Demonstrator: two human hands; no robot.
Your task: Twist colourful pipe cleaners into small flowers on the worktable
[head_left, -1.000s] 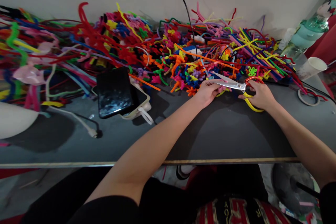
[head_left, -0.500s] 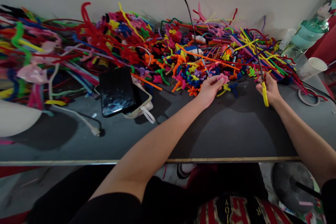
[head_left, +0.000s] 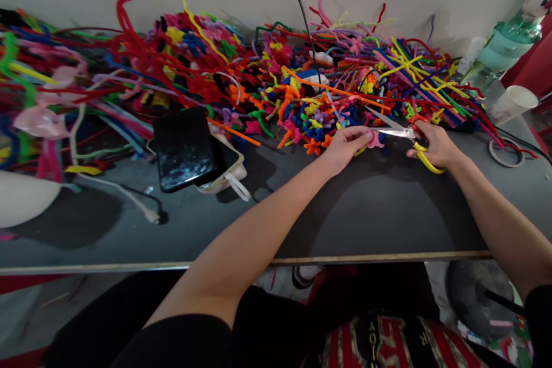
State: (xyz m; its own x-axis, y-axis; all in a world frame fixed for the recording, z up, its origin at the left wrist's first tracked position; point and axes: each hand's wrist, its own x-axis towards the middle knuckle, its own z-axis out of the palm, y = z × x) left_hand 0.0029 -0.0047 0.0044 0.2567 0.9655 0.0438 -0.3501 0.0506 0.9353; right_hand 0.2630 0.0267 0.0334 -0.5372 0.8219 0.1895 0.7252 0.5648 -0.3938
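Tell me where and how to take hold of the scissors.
Grip the scissors by the looped red and yellow handles, probably best from the right, where the right hand has them: the open blades point left, toward the left hand and the pink piece it pinches.

A craft workspace; colourful pipe cleaners (head_left: pixel 431 81), fuzzy flowers (head_left: pixel 313 146) and scissors (head_left: pixel 404 133) at a dark table (head_left: pixel 371 218).

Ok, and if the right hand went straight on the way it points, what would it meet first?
The scissors in the right hand would probably first meet the pink piece held by the left hand; they may already touch it, as depth is unclear.
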